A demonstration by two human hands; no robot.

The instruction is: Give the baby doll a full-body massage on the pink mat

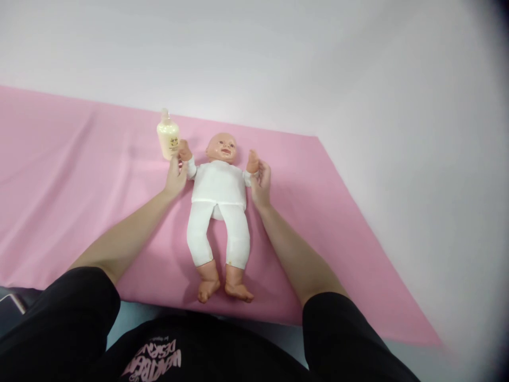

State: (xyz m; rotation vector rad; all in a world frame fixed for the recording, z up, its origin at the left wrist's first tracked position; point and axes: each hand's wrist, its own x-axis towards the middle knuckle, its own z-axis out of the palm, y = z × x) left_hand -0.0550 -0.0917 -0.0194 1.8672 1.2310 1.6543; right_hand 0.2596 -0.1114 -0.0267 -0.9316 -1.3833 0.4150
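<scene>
Both hands L (176,178) & R (261,183) gripping doll (218,212) wrists

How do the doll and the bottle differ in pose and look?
The doll lies flat on its back; the bottle stands upright. The doll wears white clothes; the bottle is pale yellow. The left hand and right hand each hold one of the doll's wrists; neither grips the bottle. Both rest on the pink cloth.

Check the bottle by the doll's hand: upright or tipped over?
Upright. The bottle stands on the pink sheet, cap on top, close beside the doll's raised hand; contact cannot be told.
</scene>
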